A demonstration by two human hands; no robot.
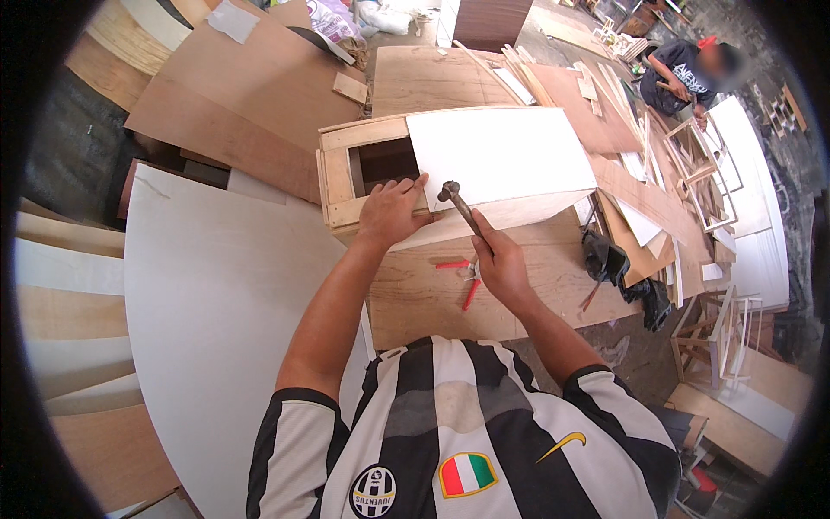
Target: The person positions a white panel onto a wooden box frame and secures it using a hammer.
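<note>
In front of me a long wooden box frame (339, 216) lies on its side, a white panel (510, 147) covering most of its top. At the left end a dark opening (383, 164) shows inside the frame. My left hand (391, 210) grips the near rail beside this opening, fingers and thumb at the panel's left edge. My right hand (506, 270) is closed round the handle of a hammer (463, 210), its head just above the panel's near left corner. Pliers with red handles (472, 272) lie on the plywood below my right hand.
Under the box is a plywood work surface (415, 307). To the left lie a large white sheet (225, 346) and brown boards (251, 95). Wood strips and offcuts (635, 199) crowd the right, near a black plastic bag (603, 257). A person (683, 78) works at the far right.
</note>
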